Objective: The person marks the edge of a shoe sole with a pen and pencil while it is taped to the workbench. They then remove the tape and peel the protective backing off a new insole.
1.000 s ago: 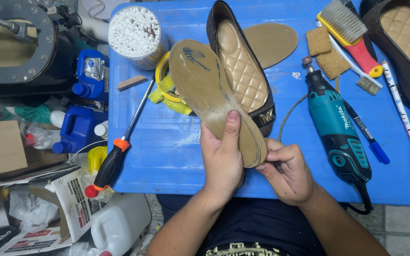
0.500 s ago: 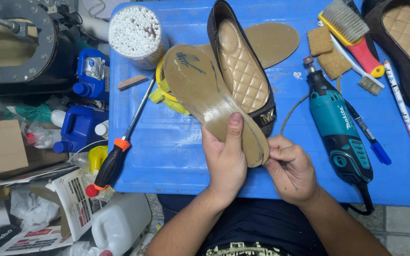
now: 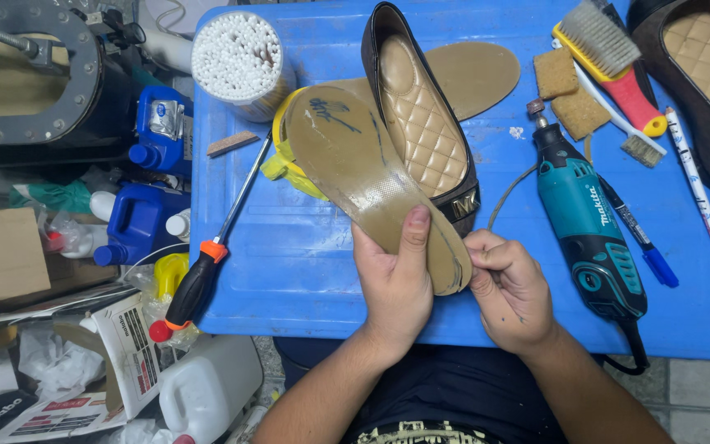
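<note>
Left hand (image 3: 394,292) clamps the tan insole (image 3: 371,177) with thumb on top, above the blue surface (image 3: 289,271) beside the black shoe (image 3: 421,131), while right hand (image 3: 509,288) pinches its heel edge; best peeled slowly, grip kept firm.

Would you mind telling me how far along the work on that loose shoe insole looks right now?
Done: the tan insole is out of the black shoe and shows a glossy coated patch. In hand: the left hand grips its end, thumb on top, while the right hand pinches its edge. Left: the insole is not in the shoe, which lies open on the blue table.
</note>
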